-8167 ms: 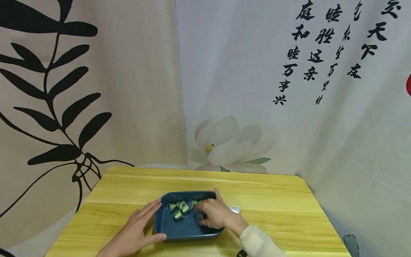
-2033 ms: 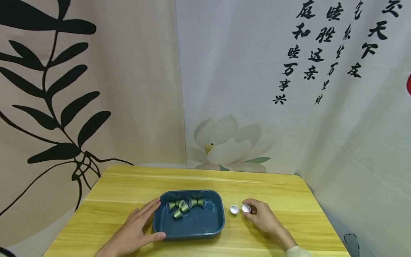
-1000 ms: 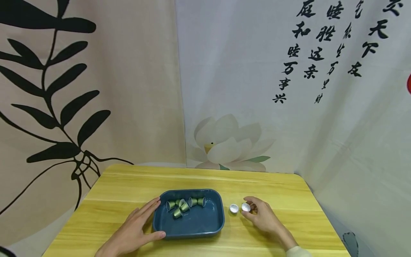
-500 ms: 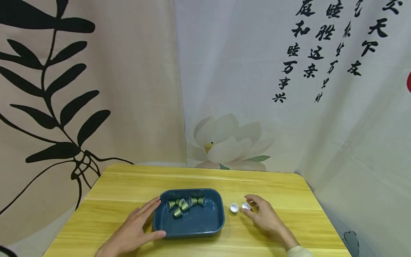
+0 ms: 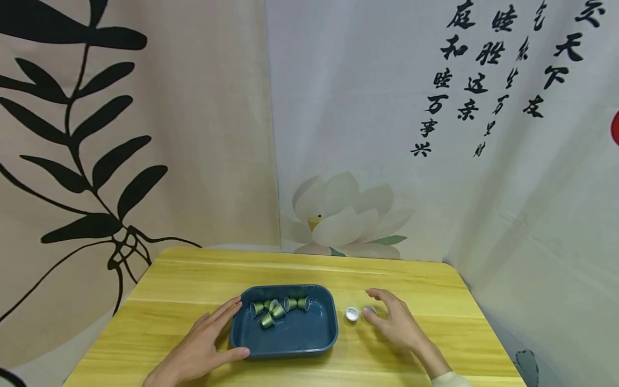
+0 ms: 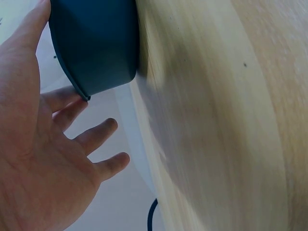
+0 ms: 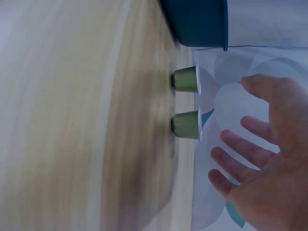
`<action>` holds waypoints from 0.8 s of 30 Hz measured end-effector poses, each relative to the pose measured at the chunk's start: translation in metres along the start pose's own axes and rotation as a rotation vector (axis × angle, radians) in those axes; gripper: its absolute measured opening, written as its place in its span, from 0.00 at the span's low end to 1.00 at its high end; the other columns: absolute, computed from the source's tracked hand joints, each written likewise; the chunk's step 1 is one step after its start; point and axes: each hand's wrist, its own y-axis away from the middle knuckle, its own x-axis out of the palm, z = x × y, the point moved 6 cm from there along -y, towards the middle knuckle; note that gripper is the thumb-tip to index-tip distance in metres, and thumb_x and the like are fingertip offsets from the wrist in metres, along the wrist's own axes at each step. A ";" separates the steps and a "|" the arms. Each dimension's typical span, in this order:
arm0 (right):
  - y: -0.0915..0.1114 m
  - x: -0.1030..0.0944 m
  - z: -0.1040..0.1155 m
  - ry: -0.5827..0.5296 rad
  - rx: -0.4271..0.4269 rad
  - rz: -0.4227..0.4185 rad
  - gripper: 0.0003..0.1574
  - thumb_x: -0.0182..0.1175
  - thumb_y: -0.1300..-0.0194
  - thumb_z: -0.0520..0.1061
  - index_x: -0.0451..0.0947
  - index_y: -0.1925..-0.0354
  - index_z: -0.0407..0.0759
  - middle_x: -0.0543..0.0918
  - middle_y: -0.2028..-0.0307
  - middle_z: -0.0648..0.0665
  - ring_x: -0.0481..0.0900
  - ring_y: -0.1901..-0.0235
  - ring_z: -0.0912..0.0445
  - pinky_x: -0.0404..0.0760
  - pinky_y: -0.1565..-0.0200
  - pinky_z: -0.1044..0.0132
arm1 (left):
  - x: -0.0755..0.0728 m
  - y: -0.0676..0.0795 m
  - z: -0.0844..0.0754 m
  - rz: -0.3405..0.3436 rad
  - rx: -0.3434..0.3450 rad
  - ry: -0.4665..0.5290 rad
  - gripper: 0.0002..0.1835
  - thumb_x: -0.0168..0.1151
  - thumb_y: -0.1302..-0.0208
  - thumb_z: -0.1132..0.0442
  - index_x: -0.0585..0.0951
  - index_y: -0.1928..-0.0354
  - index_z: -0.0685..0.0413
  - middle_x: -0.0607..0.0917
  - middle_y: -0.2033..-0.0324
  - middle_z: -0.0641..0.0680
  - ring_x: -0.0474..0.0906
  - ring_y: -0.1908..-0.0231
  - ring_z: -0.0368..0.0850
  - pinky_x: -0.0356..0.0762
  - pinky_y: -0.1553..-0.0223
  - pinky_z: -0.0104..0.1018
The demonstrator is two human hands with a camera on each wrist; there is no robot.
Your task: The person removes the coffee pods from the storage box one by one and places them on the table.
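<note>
Two green coffee capsules stand upright, silver lids up, side by side on the table right of the tray: the nearer-to-tray capsule (image 5: 352, 314) and the outer capsule (image 7: 186, 124). Just above the outer one hovers my right hand (image 5: 398, 322), fingers spread and holding nothing; in the right wrist view a gap shows between it and both capsules. My left hand (image 5: 203, 341) rests against the left end of the dark blue tray (image 5: 309, 344), thumb and fingers lying along its rim. Inside the tray, several more green capsules (image 5: 267, 321) lie on their sides toward the back left.
The wooden table (image 5: 416, 285) has rounded back corners. Behind it hang a curtain (image 5: 213, 134) with a black plant print and a pale cloth (image 5: 367, 107) with writing. A black cable (image 6: 152, 215) curves below the table's edge.
Earlier my right hand reached into the tray at a capsule. Two seconds ago it held one on the table beside the first; now its fingers have let go and lifted. My left hand stays put.
</note>
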 end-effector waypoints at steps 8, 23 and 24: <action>0.000 0.000 0.015 0.008 -0.039 -0.019 0.35 0.73 0.21 0.54 0.79 0.23 0.45 0.86 0.28 0.44 0.82 0.26 0.42 0.80 0.25 0.35 | 0.000 -0.001 0.000 -0.001 0.004 -0.002 0.57 0.74 0.31 0.28 0.66 0.11 0.52 0.64 0.11 0.58 0.69 0.17 0.72 0.65 0.26 0.86; -0.003 0.003 0.047 0.045 -0.139 -0.023 0.35 0.75 0.23 0.54 0.80 0.24 0.48 0.86 0.28 0.47 0.83 0.26 0.43 0.82 0.26 0.35 | 0.001 -0.001 0.001 0.003 -0.009 -0.002 0.58 0.74 0.32 0.27 0.66 0.11 0.51 0.64 0.11 0.58 0.68 0.17 0.72 0.63 0.25 0.87; -0.003 0.004 0.049 0.050 -0.145 -0.024 0.35 0.75 0.23 0.54 0.80 0.25 0.48 0.86 0.28 0.47 0.83 0.26 0.43 0.82 0.26 0.35 | 0.001 -0.001 0.001 0.004 -0.009 -0.002 0.58 0.74 0.32 0.27 0.66 0.11 0.51 0.64 0.11 0.58 0.68 0.17 0.72 0.63 0.25 0.87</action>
